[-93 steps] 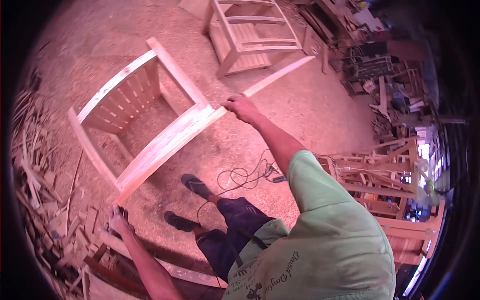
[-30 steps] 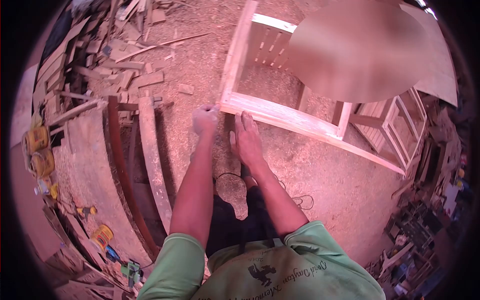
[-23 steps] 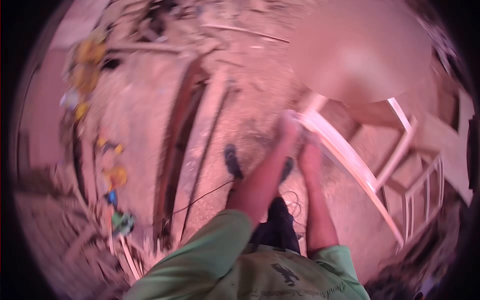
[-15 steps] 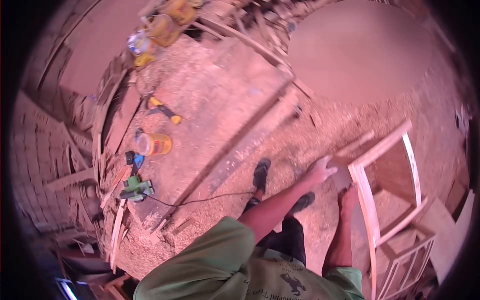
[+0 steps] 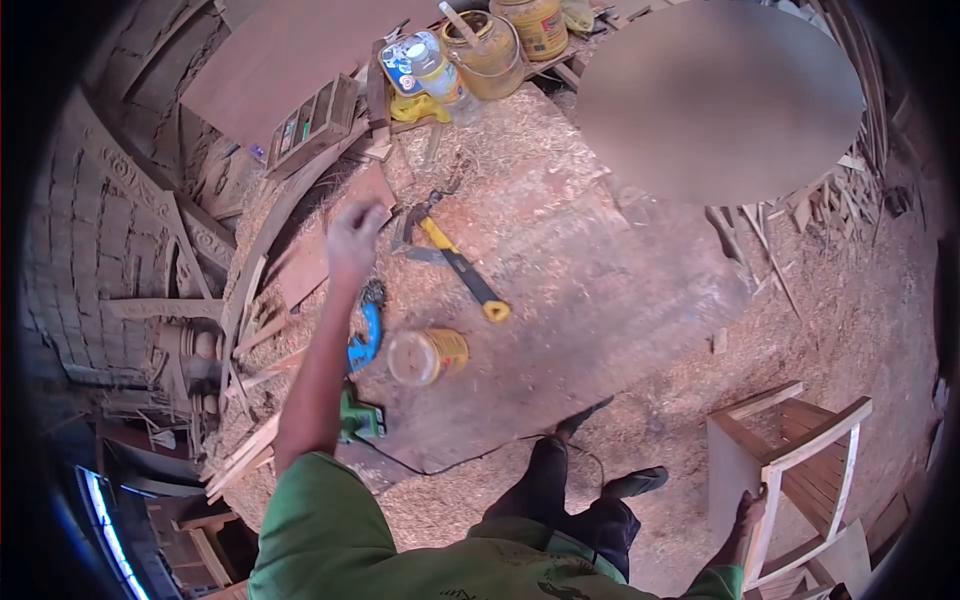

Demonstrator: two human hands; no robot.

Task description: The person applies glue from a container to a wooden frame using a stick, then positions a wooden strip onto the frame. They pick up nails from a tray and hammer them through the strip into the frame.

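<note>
Left hand (image 5: 355,240): raised over the left part of the sawdust-strewn workbench (image 5: 600,290), near a flat reddish board (image 5: 305,265); fingers curled, hand partly closed. Nothing is seen in its grasp, though the inside of the hand is hidden.

Right hand (image 5: 750,508): low at the right, against the near upright of the wooden chair frame (image 5: 815,440); fingers partly bent at its edge. Firmness of grip cannot be told.

Chair frame: on the floor, off the workbench's lower right side, with slats visible inside it.

Workbench: claw hammer (image 5: 463,270) with black-and-yellow handle lies inboard of the left hand, head toward the upper left, handle end toward the middle. Yellow-labelled tub (image 5: 430,357) sits nearer the lower edge. Blue-handled tool (image 5: 367,338) is just beside it on the left; green power tool (image 5: 360,418) is at the lower left corner, a black cord (image 5: 400,463) running from it toward the lower edge.

Upper edge: two yellow buckets (image 5: 487,60), one with a stick in it; clear bottle (image 5: 436,75) and yellow bag (image 5: 418,108) beside them. Wooden compartment box (image 5: 315,125) is at the upper left.
</note>
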